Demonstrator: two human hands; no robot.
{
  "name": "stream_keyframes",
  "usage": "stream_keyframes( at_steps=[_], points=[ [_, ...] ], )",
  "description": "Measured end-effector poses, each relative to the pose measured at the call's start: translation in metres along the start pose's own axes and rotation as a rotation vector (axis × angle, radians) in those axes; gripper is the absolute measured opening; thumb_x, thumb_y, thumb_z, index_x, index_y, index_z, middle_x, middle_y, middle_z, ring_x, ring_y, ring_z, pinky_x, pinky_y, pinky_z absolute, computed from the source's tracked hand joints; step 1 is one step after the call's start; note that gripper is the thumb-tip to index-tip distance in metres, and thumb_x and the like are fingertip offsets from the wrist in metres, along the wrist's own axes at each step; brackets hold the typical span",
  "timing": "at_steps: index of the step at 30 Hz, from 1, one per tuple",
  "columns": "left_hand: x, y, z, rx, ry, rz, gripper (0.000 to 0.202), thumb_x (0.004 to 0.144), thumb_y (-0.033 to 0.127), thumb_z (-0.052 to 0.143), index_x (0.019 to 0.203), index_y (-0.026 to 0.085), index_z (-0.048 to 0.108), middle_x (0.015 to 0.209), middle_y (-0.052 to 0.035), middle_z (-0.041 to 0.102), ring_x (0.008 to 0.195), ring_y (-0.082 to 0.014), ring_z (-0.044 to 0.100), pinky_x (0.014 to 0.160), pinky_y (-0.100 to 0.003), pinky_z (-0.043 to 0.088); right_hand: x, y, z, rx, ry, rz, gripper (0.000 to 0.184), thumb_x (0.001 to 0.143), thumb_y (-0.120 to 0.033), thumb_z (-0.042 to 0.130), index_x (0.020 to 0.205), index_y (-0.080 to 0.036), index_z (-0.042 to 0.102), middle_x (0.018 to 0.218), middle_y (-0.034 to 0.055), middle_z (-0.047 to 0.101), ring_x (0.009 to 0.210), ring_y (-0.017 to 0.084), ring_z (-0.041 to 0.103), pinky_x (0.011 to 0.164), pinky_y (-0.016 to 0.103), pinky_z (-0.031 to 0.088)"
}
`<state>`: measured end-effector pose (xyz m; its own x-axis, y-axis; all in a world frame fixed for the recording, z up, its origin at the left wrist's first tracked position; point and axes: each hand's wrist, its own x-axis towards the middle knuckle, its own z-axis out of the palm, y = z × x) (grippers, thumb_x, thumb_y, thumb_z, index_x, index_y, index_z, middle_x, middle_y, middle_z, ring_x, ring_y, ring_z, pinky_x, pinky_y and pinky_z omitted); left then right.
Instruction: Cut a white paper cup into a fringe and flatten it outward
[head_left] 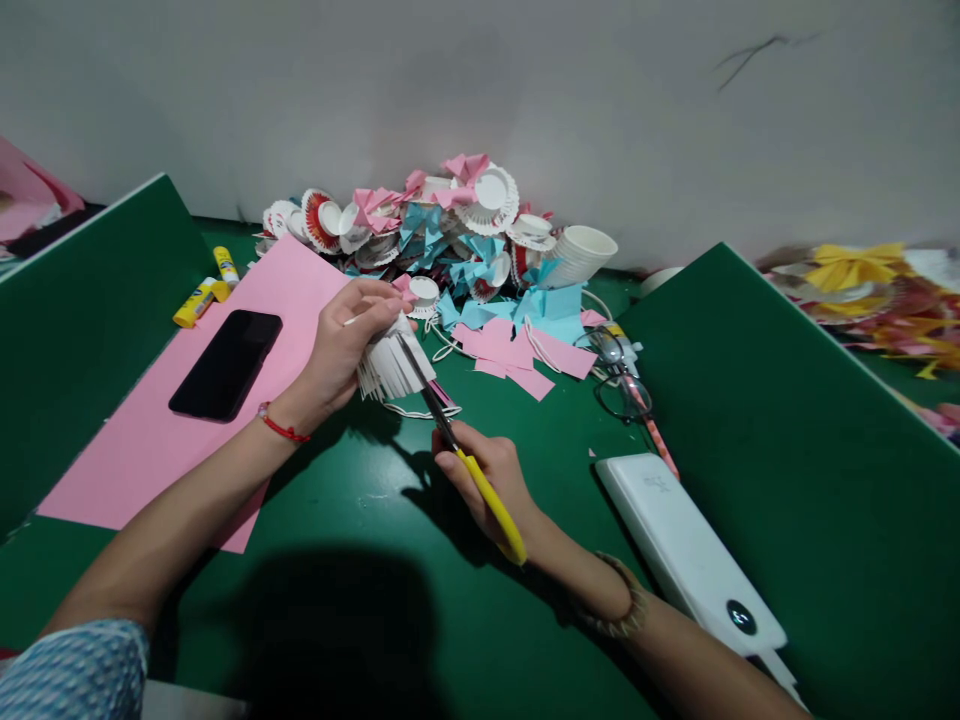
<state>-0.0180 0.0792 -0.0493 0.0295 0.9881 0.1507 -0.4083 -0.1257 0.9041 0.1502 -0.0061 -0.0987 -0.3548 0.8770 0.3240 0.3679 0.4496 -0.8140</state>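
My left hand (pixel 352 335) is closed round a white paper cup (pixel 386 372) whose side is cut into many narrow strips that fan downward. In my right hand (pixel 491 475) is a pair of scissors (pixel 484 490) with yellow handles, fingers wrapped round the grips. The dark blades point up and left, and their tips lie at the cup's strips. Whether the blades are fully closed is hard to make out. Under the cup, a loop of white cord (pixel 420 411) rests on the green table (pixel 360 500).
A black phone (pixel 226 365) lies on pink paper (pixel 150 440) at left, near glue sticks (pixel 196 302). Behind are paper-cup crafts (pixel 487 195), stacked cups (pixel 581 257) and pink scraps (pixel 502 347). Glasses (pixel 624 395) and a white power bank (pixel 690 550) sit right. Green dividers (pixel 795 450) flank the space.
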Motion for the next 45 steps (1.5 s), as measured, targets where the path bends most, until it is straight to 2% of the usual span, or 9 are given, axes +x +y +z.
stream_keyframes(
  at_steps=[18, 45],
  points=[
    [0.0002, -0.0001, -0.0017, 0.063, 0.008, -0.014, 0.029, 0.060, 0.032, 0.075, 0.076, 0.018, 0.054, 0.074, 0.0013, 0.067, 0.061, -0.0111, 0.065, 0.056, -0.022, 0.052, 0.0016, 0.0007, 0.0006, -0.028, -0.004, 0.005, 0.036, 0.092, -0.045, 0.044, 0.068, -0.019, 0.048, 0.051, -0.0061, 0.034, 0.044, 0.008, 0.028, 0.042, 0.020, 0.027],
    [0.0004, -0.0002, -0.0008, 0.053, 0.022, -0.007, 0.023, 0.059, 0.027, 0.071, 0.074, 0.018, 0.057, 0.069, 0.0025, 0.067, 0.058, -0.0102, 0.063, 0.054, -0.021, 0.051, 0.0016, 0.0025, 0.0012, -0.030, 0.001, 0.027, 0.035, 0.091, -0.044, 0.045, 0.067, -0.019, 0.048, 0.051, -0.0065, 0.031, 0.044, 0.008, 0.025, 0.043, 0.021, 0.025]
  ],
)
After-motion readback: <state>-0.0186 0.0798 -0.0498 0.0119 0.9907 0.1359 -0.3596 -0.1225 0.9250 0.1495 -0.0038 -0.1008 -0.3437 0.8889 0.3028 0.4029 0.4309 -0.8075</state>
